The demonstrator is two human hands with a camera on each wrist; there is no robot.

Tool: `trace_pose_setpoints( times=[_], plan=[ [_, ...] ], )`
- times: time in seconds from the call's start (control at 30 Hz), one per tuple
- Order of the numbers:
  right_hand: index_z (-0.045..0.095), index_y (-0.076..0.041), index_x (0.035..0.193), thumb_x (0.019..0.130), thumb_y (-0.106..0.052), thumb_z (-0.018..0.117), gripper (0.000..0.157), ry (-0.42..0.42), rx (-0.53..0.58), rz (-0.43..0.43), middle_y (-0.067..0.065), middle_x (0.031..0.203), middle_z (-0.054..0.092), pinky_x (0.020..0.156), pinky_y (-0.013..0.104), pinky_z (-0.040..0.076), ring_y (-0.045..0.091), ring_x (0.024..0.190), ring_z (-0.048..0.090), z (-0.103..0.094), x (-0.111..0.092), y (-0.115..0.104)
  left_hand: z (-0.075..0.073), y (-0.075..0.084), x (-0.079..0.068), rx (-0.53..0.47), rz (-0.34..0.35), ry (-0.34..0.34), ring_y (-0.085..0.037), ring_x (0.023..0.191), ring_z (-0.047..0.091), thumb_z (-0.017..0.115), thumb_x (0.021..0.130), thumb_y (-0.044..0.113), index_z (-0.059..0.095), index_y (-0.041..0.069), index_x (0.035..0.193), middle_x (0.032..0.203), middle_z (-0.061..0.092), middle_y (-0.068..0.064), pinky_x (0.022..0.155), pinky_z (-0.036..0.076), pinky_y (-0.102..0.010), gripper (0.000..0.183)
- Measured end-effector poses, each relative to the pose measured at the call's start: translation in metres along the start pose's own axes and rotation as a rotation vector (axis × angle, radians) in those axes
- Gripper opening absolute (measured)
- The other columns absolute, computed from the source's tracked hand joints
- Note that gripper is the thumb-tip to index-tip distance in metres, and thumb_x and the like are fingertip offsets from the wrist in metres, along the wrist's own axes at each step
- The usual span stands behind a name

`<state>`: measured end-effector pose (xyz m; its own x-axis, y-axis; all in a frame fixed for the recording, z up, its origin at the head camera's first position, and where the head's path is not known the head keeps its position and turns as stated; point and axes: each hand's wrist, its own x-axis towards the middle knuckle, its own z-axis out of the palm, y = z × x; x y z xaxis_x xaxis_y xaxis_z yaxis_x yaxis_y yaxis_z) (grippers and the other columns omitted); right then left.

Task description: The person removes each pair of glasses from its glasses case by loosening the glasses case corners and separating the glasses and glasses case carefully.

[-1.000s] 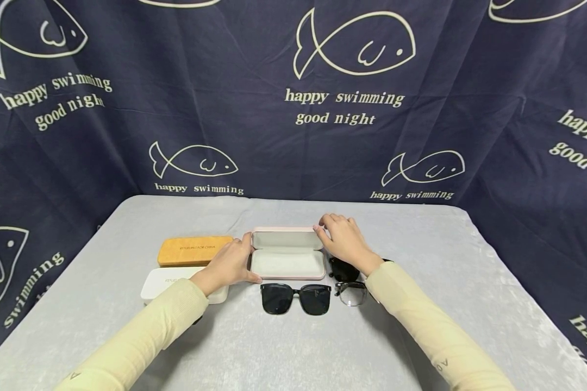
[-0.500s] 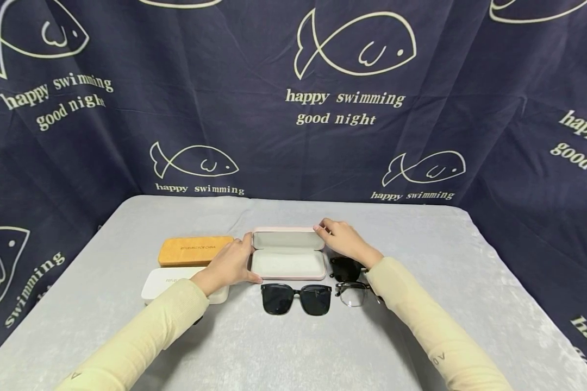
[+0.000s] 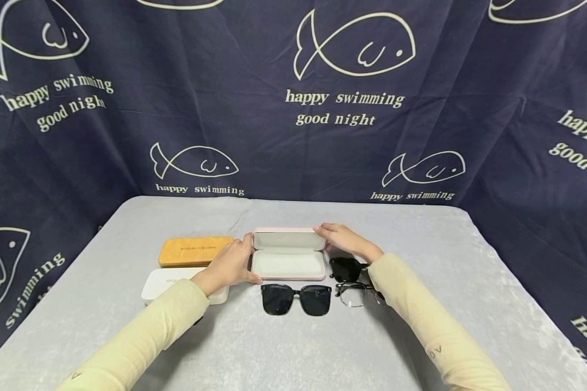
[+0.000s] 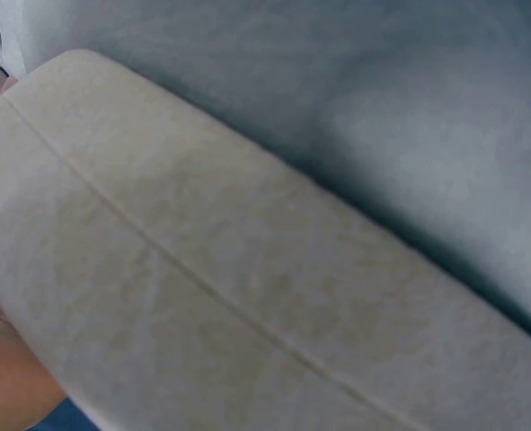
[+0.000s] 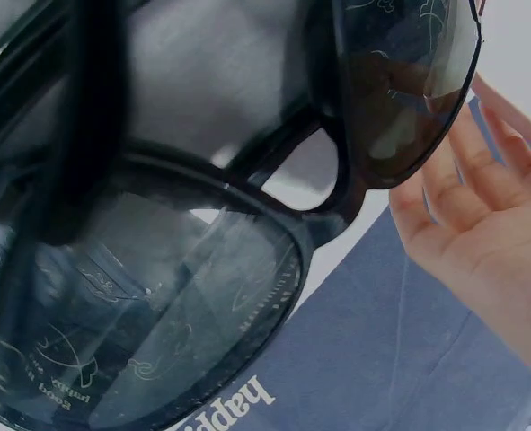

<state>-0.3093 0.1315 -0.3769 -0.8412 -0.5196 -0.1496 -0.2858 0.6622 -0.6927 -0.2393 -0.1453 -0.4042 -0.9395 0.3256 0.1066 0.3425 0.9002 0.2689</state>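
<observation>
An open glasses case (image 3: 288,264) with a pale lining and pink rim stands mid-table, its lid tilted up at the back. My left hand (image 3: 227,263) holds its left side, thumb by the front corner and fingers toward the lid. At the lid's right corner, my right hand (image 3: 344,239) grips the edge; in the right wrist view, the right hand (image 5: 481,193) shows partly behind dark sunglasses (image 5: 202,296). Black sunglasses (image 3: 295,300) lie in front of the case. Other dark sunglasses (image 3: 344,270) and clear eyeglasses (image 3: 353,295) lie beneath the right forearm.
An orange glasses case (image 3: 193,251) lies at left behind a white glasses case (image 3: 158,282), which the left sleeve partly covers. The white case (image 4: 202,224) fills much of the left wrist view. A dark blue fish-print curtain (image 3: 274,108) surrounds the table's far side.
My right hand has lowered slightly and its fingers have slid down along the lid's right edge. The right forearm has shifted a little. My left hand and the case stay put.
</observation>
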Motion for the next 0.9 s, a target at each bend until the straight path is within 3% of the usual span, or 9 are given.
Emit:
trace_pose_setpoints(
  times=[0.3, 0.53, 0.9],
  plan=[
    [0.049, 0.004, 0.122, 0.098, -0.036, 0.034, 0.05, -0.111, 0.256, 0.009, 0.021, 0.109, 0.056, 0.086, 0.047, 0.046, 0.032, 0.086, 0.059, -0.0008, 0.0023, 0.0048, 0.0006, 0.0001, 0.0005, 0.0, -0.007, 0.002, -0.026, 0.091, 0.058, 0.087, 0.051, 0.041, 0.036, -0.002, 0.125, 0.098, 0.064, -0.003, 0.083, 0.045, -0.04, 0.099],
    [0.051, -0.002, 0.122, 0.097, -0.04, 0.033, 0.049, -0.121, 0.237, 0.06, 0.016, 0.1, 0.06, 0.082, 0.041, 0.042, 0.037, 0.091, 0.059, -0.0019, 0.0034, 0.0065, 0.0008, 0.0002, 0.0004, 0.001, -0.008, 0.001, -0.026, 0.091, 0.058, 0.086, 0.052, 0.041, 0.036, -0.003, 0.125, 0.1, 0.064, -0.003, 0.083, 0.045, -0.039, 0.099],
    [0.044, 0.004, 0.127, 0.098, -0.034, 0.034, 0.05, -0.166, 0.291, 0.03, 0.024, 0.116, 0.057, 0.091, 0.047, 0.04, 0.039, 0.097, 0.06, -0.0049, 0.0009, 0.0049, 0.0016, -0.0008, 0.0001, 0.0, 0.006, 0.015, -0.025, 0.09, 0.058, 0.087, 0.051, 0.04, 0.037, -0.002, 0.123, 0.099, 0.064, -0.003, 0.082, 0.045, -0.039, 0.097]
  ],
)
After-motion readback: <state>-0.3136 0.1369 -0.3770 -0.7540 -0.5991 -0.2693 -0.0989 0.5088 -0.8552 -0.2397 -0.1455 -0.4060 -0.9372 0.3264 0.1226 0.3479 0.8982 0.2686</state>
